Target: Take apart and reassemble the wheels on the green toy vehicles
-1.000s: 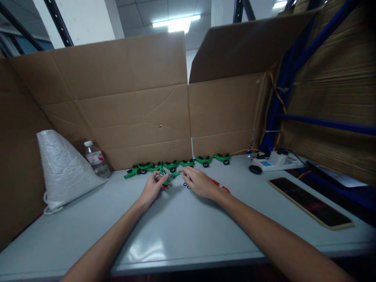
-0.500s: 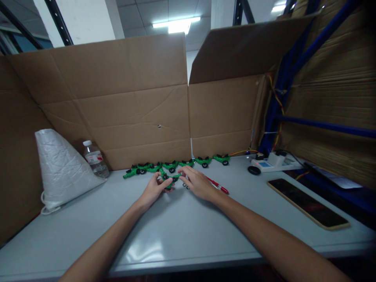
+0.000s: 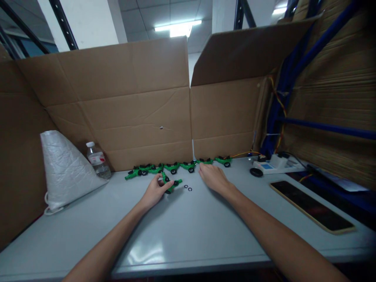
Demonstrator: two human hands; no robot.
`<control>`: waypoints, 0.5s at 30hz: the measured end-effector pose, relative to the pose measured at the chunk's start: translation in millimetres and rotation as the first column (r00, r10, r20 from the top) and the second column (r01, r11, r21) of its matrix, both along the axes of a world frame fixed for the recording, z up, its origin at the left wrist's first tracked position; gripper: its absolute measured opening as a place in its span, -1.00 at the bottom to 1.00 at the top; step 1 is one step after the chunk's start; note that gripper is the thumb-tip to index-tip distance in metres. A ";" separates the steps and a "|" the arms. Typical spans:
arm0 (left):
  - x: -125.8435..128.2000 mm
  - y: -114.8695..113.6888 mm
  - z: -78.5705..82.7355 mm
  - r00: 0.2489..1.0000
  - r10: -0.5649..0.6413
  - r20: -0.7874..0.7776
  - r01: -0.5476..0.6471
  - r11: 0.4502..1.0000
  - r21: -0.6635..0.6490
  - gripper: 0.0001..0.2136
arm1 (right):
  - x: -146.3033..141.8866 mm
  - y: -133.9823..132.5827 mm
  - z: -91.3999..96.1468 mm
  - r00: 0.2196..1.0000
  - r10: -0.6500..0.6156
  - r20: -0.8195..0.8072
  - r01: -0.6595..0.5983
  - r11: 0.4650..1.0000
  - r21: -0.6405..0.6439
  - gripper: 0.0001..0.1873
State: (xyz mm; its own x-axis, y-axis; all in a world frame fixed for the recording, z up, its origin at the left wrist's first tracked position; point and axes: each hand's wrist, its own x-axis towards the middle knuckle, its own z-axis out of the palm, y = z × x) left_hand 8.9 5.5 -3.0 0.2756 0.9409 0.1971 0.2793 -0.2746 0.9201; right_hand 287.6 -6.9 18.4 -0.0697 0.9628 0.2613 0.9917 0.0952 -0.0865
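So, biggest stuff first: pretty much the whole back of the view is walled off by cardboard [image 3: 132, 117], and the lower half is taken up by a pale bench [image 3: 188, 235]. A silvery bag [image 3: 66, 176] is propped at the left of the frame, with a clear bottle [image 3: 98, 160] just beside it. A white power strip [image 3: 279, 168] can be seen over at the right, and below it a dark-screened phone [image 3: 313, 206] is laid flat.

Now the hands. The right hand [image 3: 214, 177] was up against the held piece half a second ago; it's now been shifted right and away, so its fingertips are placed just in front of the row of green wheeled pieces [image 3: 188, 166] across the middle of the frame. Whether anything is gripped there can't be told, since the fingers are curled out of view. The red pen-like item that was seen beside it can't be spotted now; maybe it's covered by the hand.

The left hand [image 3: 154, 192] is kept pinched, thumb against fingers, on the held green piece [image 3: 176, 183], just left of the frame's middle and tilted. So it's being steadied by one hand only, and handling of it looks paused, at a guess.

Smallest of all, two black rings [image 3: 190, 189] have been left more exposed on the bench, apart from both hands.
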 end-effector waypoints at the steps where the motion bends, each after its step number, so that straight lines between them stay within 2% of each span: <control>1: -0.4 -1.1 1.3 0.998 0.003 -0.060 -0.001 0.999 0.045 -0.55 | 3.3 0.6 0.5 1.000 -0.013 0.015 0.014 1.000 -0.025 -0.70; 4: -1.6 -5.6 5.4 0.975 -0.011 -0.222 0.042 0.990 0.138 -0.58 | 10.9 2.6 1.7 0.999 -0.032 0.027 0.034 0.998 -0.056 -0.70; 7: -1.9 -10.6 8.4 0.948 -0.075 -0.310 0.117 0.986 0.119 -0.58 | 14.8 3.2 4.3 0.999 -0.039 0.027 0.041 0.996 -0.076 -0.70; 11: -0.1 -15.3 9.2 0.930 -0.132 -0.343 0.193 0.970 0.151 -0.61 | 15.6 0.5 8.9 1.000 -0.003 0.018 0.004 0.997 -0.082 -0.69; 15: 2.2 -19.4 9.4 0.926 -0.090 -0.366 0.189 0.951 0.246 -0.64 | 13.6 -1.4 7.1 0.999 0.034 0.008 -0.033 0.995 -0.091 -0.71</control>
